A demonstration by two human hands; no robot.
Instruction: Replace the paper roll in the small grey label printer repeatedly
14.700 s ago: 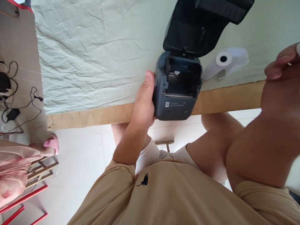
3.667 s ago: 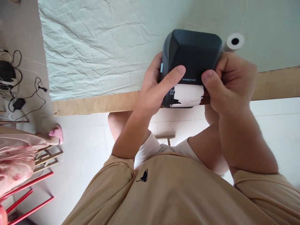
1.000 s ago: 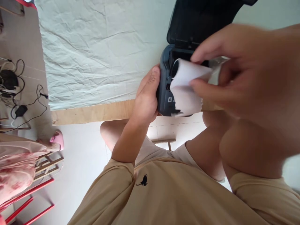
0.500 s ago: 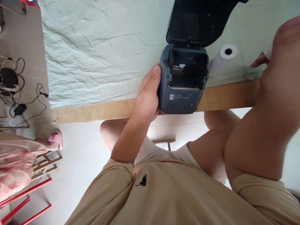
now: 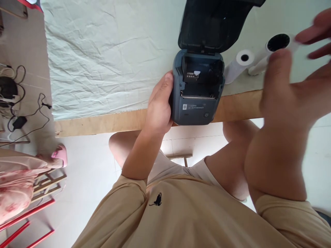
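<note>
My left hand is closed round the left side of a dark blue-grey label printer, tilted up at the table's front edge. The printer's black lid is swung up and its paper bay shows no roll. To the printer's right a narrow white paper roll stands on end. Beside that is a wider white roll with a large dark core, partly hidden by my right thumb. My right hand is open around this wider roll, fingers spread and slightly blurred; whether a fingertip touches it, I cannot tell.
A pale green cloth covers the table, leaving a wooden front edge bare. At left, cables and a black adapter lie beyond the table. Another person's foot in a pink slipper is near a wooden stool.
My right hand has moved left and its fingers have spread. The wider roll, mostly hidden before, now shows beside the narrow one. The left hand still holds the printer.
</note>
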